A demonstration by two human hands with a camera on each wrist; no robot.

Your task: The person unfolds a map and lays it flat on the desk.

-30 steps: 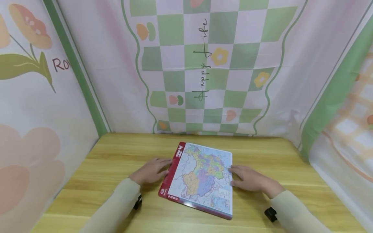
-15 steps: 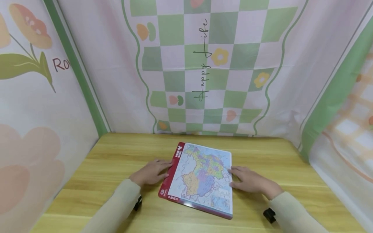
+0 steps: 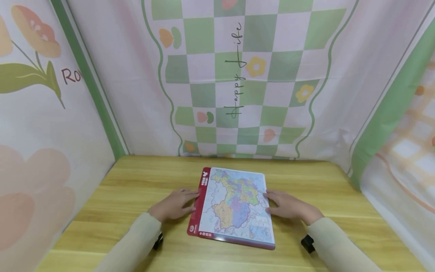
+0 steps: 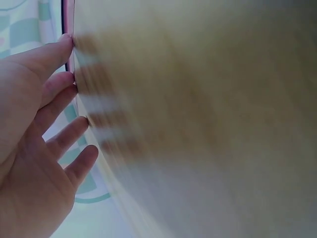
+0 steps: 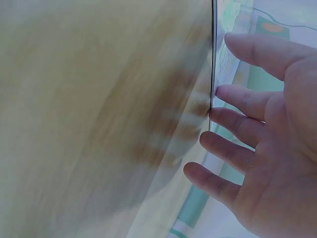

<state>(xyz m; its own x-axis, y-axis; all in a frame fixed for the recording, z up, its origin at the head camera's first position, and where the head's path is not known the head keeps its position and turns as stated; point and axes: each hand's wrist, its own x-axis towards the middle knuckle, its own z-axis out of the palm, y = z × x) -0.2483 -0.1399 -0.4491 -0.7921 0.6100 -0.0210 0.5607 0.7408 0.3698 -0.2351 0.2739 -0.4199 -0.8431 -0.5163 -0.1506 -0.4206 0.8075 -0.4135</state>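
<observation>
A flat, thin map board lies on the wooden table, its coloured map face up and a red strip along its left side. At that red side rests my left hand, its thumb and fingertips touching the edge. My right hand has its fingertips at the opposite, pale edge. In the left wrist view, the left fingers reach the board's pink-red rim, spread and mostly straight. The right wrist view shows the right fingers spread beside the board's thin dark edge.
The wooden table carries the board near its middle. A checkered green and white curtain hangs behind the far edge, with printed cloth on the left and right. Black wrist devices sit under the sleeves.
The map board has turned slightly, its far end swinging left and its near end right, so it lies straighter. Both hands have shifted a little with it, the right one leftward.
</observation>
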